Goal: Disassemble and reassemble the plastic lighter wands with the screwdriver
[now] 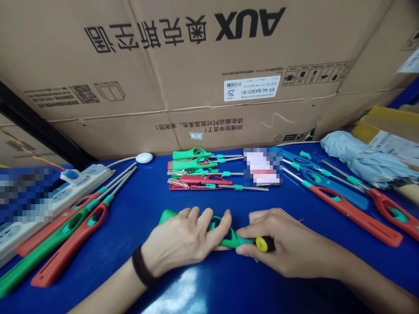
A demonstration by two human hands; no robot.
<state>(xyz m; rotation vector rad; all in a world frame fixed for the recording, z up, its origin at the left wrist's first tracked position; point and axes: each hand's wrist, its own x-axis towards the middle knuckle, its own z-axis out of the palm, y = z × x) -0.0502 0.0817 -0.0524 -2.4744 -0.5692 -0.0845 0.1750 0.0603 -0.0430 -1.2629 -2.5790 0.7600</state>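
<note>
My left hand (186, 235) is wrapped over the body of a green long-nosed gas lighter (167, 215), holding it low above the blue table. With thumb and fingertips, my right hand (288, 242) pinches the teal collar (244, 240) at the lighter's front end. Tucked in that same hand is a screwdriver (264, 244) with a black handle and yellow end cap. A thin metal tip (301, 220) shows beyond the knuckles. Behind the hands lie opened green lighter shells (193, 164) and a red one (204, 179), with metal tubes and inner parts exposed.
Whole lighters, red (70, 248) and green (42, 250), lie at left beside a white power strip (81, 181). At right are more red (356, 213) and blue (340, 185) lighters and a folded light-blue umbrella (363, 157). A large cardboard box (183, 78) stands behind the blue table (131, 209).
</note>
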